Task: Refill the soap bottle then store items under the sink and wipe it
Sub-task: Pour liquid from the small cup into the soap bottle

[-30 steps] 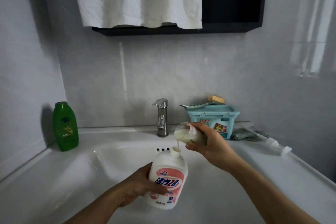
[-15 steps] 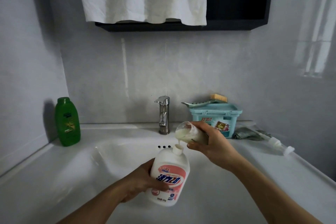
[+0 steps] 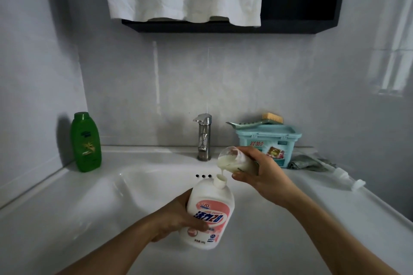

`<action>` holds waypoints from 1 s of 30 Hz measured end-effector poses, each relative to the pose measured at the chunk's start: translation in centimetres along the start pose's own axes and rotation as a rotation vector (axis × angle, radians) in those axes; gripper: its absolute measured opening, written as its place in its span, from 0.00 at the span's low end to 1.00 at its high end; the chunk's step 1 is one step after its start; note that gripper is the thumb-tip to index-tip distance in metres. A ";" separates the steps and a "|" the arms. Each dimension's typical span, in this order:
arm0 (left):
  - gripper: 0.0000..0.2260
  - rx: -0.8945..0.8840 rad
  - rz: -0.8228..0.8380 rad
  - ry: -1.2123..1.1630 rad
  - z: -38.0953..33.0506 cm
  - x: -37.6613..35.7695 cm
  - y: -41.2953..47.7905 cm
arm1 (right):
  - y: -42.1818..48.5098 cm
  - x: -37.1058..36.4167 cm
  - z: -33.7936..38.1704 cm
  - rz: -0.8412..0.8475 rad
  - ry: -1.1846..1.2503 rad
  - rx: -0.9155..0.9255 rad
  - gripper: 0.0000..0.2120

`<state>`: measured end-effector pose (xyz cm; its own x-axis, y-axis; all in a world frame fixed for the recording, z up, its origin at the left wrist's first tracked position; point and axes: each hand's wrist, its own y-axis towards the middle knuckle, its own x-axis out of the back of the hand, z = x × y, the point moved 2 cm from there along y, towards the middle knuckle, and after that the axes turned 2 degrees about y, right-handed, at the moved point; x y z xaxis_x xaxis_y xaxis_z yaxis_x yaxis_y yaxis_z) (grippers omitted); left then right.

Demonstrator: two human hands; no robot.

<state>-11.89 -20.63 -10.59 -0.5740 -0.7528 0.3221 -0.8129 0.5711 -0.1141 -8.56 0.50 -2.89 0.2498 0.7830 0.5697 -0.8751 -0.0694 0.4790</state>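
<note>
Refilling was the step in hand: the left hand (image 3: 176,219) gripped the white soap bottle (image 3: 210,214) over the sink (image 3: 89,196), its neck open. Just right, the right hand (image 3: 261,174) clasped a tilted clear cup (image 3: 230,159), a creamy thread running into the neck. Next, I judged, came draining the cup steadily without missing the narrow opening.

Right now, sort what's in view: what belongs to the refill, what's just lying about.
In use: soap bottle in left hand; clear cup in right hand, pouring; pump, likely the bottle's.
Lying about: green bottle, teal box, brush, cloth.
</note>
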 end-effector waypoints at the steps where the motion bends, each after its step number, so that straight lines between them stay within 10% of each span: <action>1: 0.30 -0.001 0.002 0.000 0.0 0.0 0.0 | 0.0 0.0 0.0 0.000 0.001 0.000 0.25; 30: 0.27 0.006 -0.002 -0.063 -0.4 -0.3 -0.3 | -0.1 0.1 0.4 -0.005 0.028 -0.009 0.24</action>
<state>-11.43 -20.48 -10.28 -0.5776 -0.7729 0.2626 -0.8143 0.5681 -0.1190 -8.22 0.35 -2.60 0.2427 0.8005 0.5480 -0.8776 -0.0595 0.4756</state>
